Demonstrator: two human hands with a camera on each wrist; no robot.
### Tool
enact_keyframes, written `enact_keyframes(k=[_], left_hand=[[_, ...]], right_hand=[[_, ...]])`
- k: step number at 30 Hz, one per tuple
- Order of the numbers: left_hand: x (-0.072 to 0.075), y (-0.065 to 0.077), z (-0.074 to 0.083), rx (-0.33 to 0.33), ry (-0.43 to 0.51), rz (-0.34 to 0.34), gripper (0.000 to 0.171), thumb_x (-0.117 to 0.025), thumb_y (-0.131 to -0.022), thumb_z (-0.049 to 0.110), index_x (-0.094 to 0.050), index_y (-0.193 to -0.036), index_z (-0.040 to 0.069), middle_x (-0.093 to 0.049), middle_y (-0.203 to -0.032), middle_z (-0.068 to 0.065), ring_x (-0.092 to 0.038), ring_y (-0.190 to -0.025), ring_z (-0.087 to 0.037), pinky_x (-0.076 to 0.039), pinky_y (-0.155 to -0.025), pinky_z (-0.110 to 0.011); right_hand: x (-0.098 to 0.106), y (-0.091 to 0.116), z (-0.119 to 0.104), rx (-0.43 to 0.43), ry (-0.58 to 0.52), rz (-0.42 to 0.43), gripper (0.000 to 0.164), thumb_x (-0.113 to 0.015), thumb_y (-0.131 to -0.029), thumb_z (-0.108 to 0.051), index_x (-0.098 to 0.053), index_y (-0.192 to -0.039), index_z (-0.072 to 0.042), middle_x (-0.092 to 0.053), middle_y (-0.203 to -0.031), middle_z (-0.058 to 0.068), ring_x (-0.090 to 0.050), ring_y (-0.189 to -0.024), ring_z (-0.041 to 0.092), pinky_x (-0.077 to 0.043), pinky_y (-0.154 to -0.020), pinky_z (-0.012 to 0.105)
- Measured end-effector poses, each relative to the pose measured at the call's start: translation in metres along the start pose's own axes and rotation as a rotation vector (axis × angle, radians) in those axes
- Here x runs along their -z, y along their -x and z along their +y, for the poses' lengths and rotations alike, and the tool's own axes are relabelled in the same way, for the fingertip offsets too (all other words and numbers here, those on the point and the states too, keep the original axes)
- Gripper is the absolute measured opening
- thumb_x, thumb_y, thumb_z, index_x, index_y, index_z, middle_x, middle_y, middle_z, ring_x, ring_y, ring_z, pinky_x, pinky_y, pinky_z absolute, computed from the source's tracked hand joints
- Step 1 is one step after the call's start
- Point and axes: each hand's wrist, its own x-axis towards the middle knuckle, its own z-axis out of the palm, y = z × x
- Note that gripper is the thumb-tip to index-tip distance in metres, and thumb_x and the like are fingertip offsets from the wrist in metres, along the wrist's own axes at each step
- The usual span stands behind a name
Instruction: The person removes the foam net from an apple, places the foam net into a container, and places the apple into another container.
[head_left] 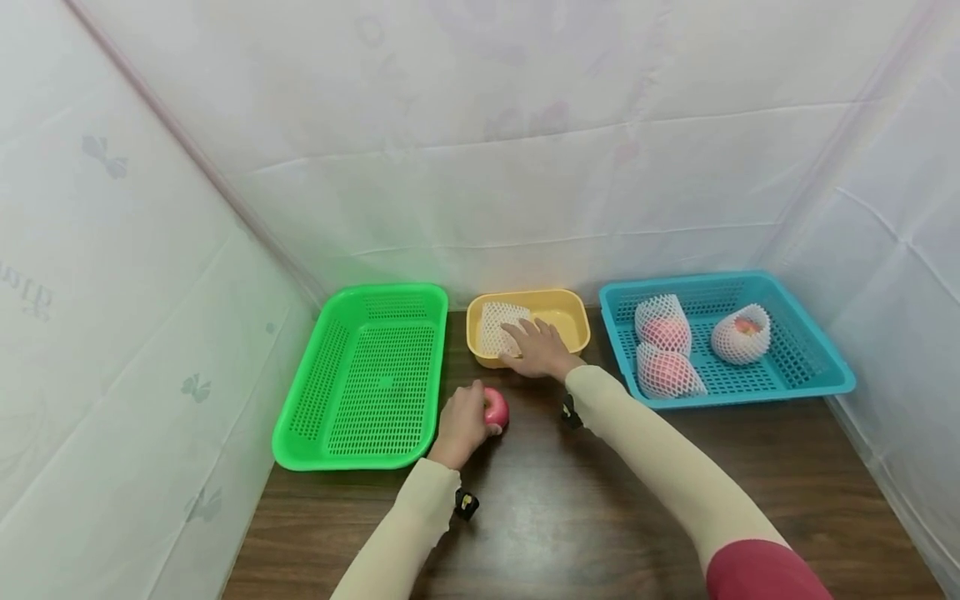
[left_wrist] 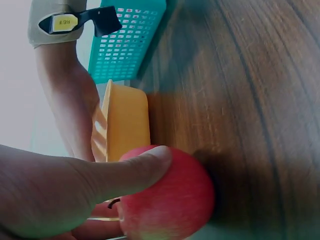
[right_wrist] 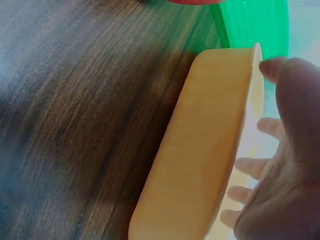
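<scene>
My left hand [head_left: 461, 423] grips a red apple [head_left: 497, 407] on the dark wooden table, between the green basket and the yellow tub. In the left wrist view the thumb lies over the apple [left_wrist: 175, 192], whose stem points toward the palm. My right hand [head_left: 540, 350] reaches over the front rim of the yellow tub [head_left: 579, 323], its fingers spread. Inside that tub lie white foam fruit nets [head_left: 495, 321], partly covered by this hand. The right wrist view shows the fingertips just over the tub's [right_wrist: 195, 145] opening, holding nothing visible.
A bare-bottomed green basket [head_left: 378, 387] stands at the left. On the right, a blue basket [head_left: 813, 379] holds several fruits in foam nets, one of them a netted apple [head_left: 741, 335]. White patterned sheeting [head_left: 480, 200] encloses the table's back and sides.
</scene>
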Motion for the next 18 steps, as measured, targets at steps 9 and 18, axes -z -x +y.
enact_keyframes(k=[9,18], left_hand=[[0.007,-0.019,0.006,-0.039,-0.161,-0.156,0.059,-0.097,-0.054,0.024,-0.061,-0.096,0.005,-0.065,-0.089,-0.014,-0.066,-0.075,-0.033,-0.054,-0.062,-0.043],[0.01,-0.023,0.009,-0.028,-0.196,-0.229,0.067,-0.097,-0.054,0.026,-0.058,-0.104,0.004,-0.064,-0.092,-0.014,-0.066,-0.077,-0.031,-0.054,-0.063,-0.041]], right_hand=[[0.0,0.009,-0.001,0.201,-0.017,0.087,0.079,-0.067,-0.086,-0.047,-0.032,-0.152,-0.019,-0.032,-0.154,0.012,-0.026,-0.142,0.031,-0.017,-0.116,0.05],[-0.002,0.022,-0.006,0.298,-0.027,0.1,0.086,-0.075,-0.082,-0.044,-0.032,-0.151,-0.017,-0.034,-0.153,0.005,-0.028,-0.141,0.024,-0.021,-0.116,0.044]])
